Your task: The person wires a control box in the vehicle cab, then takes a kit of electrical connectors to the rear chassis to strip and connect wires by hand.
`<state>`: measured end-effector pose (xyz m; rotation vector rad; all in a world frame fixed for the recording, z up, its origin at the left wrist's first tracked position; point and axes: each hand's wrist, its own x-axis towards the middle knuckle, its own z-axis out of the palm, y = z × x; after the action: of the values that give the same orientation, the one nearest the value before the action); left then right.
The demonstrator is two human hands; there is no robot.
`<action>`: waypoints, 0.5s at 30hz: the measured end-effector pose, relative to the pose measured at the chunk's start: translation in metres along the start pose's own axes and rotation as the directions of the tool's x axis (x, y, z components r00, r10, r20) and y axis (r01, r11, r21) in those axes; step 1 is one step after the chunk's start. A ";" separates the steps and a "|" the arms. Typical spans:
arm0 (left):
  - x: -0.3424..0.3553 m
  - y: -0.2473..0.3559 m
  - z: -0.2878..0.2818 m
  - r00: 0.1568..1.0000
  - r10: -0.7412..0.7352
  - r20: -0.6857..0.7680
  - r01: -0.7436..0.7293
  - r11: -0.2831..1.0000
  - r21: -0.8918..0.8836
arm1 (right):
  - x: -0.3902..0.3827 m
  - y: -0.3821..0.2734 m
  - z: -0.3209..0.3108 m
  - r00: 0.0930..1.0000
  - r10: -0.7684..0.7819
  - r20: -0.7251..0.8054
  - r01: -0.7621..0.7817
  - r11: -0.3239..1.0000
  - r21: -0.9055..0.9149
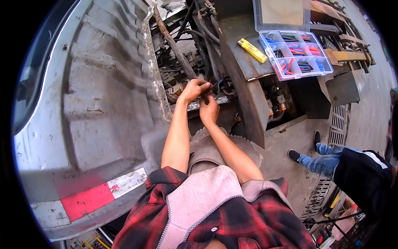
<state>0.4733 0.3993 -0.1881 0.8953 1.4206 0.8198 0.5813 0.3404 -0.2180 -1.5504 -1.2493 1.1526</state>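
My left hand [194,90] is closed in a pinch on thin dark wires [219,84] above the open vehicle bay. Just below it, my right hand [210,111] also pinches the wiring, its fingertips almost meeting the left ones. The exact spot between the fingers is small and partly hidden by them. Hoses, cables and grimy metal parts lie under and beyond both hands. A long brown, rough stick [174,41] slants down into the bay close to my left hand.
On the dark metal housing [236,62] at right rest a yellow lighter [253,50] and an open clear box [297,76] of red, blue and black tubing pieces. A silver body panel [107,91] fills the left. Another person [352,168] stands at lower right near floor grates [338,123].
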 end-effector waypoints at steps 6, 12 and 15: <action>0.000 -0.018 0.001 0.996 0.035 -0.083 -0.032 0.999 0.035 | -0.002 -0.006 -0.005 0.994 0.062 0.091 -0.053 0.994 -0.099; -0.013 -0.025 0.005 0.992 0.095 -0.079 -0.101 0.993 -0.067 | -0.010 -0.018 -0.028 0.956 0.042 0.290 0.069 0.929 -0.364; -0.013 -0.030 0.007 0.997 0.068 -0.037 -0.069 0.997 -0.021 | -0.019 -0.030 -0.047 0.958 -0.073 0.276 0.189 0.887 -0.422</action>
<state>0.4783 0.3738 -0.2087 0.9201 1.4159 0.9057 0.6181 0.3244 -0.1742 -1.6410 -1.8674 1.0444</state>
